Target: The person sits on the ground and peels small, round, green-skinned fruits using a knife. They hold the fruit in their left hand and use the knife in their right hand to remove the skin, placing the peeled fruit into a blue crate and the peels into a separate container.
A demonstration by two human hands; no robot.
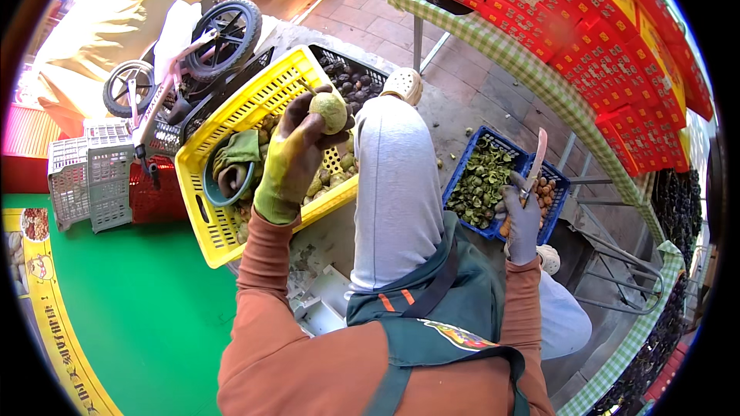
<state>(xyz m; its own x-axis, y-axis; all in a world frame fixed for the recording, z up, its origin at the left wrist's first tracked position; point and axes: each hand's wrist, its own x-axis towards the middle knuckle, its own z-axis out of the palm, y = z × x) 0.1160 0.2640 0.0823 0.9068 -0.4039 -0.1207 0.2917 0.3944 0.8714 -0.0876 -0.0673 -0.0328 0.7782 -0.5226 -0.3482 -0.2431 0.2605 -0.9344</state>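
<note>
My left hand [292,156], in a yellow-green glove with dark-stained fingers, holds up a round green fruit [328,112], apparently a walnut in its husk. A thin stem sticks out beside it. The raised fruit is above a yellow plastic crate [217,141] of similar fruit. On my other side, my right hand [520,228] wears a grey glove and grips a knife [536,156] with its blade pointing up and away. Beneath it are blue plastic baskets [470,153]; one section holds cut green husks [483,185], the other brown nuts [545,193], partly hidden by this hand.
A teal bowl [212,189] with green cloth or gloves [240,153] sits in the yellow crate. Behind are a black crate of dark fruit [352,82] and a child's bike [173,69]. Red boxes [555,29] fill a table [497,32] at right; grey crates [92,173] stand left.
</note>
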